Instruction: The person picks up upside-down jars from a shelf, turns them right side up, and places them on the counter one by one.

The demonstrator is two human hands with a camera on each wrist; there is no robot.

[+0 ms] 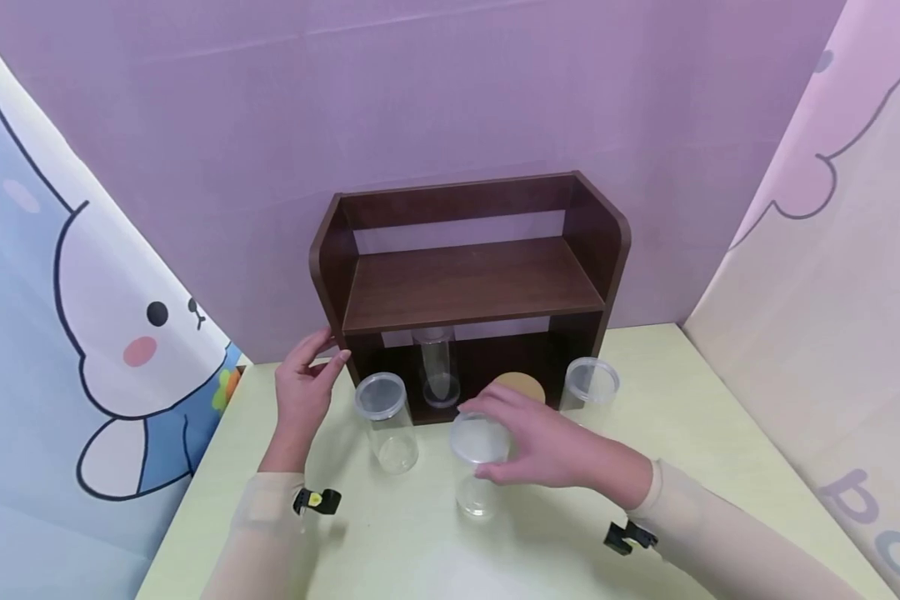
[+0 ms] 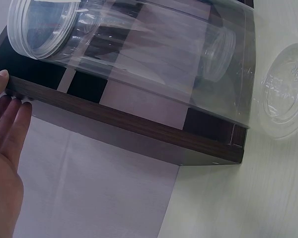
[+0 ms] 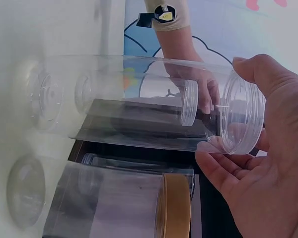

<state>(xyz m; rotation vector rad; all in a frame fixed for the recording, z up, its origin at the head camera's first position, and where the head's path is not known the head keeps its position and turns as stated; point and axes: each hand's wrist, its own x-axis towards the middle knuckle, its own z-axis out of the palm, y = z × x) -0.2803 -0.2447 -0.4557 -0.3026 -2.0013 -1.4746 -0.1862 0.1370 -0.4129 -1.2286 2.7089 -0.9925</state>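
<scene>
My right hand (image 1: pixel 536 437) grips a clear plastic jar (image 1: pixel 474 492) round its clear lid, thumb on the near side and fingers on the far side. In the right wrist view, the jar (image 3: pixel 139 62) looks see-through, with nothing inside. My left hand (image 1: pixel 307 387) holds the left side panel of a dark brown two-tier shelf (image 1: pixel 476 287), thumb at the front edge and fingers along the outside. Just right of that hand stands another clear lidded jar (image 1: pixel 397 450), in front of the shelf. It overlaps the shelf in the left wrist view.
Inside the lower tier stands one clear jar (image 1: pixel 437 362). A jar with a tan lid (image 1: pixel 521 383) is partly hidden behind my right hand. Another clear jar (image 1: pixel 592 381) stands at the shelf's right front. Purple cloth (image 1: pixel 450 100) hangs behind the pale table (image 1: pixel 682 417).
</scene>
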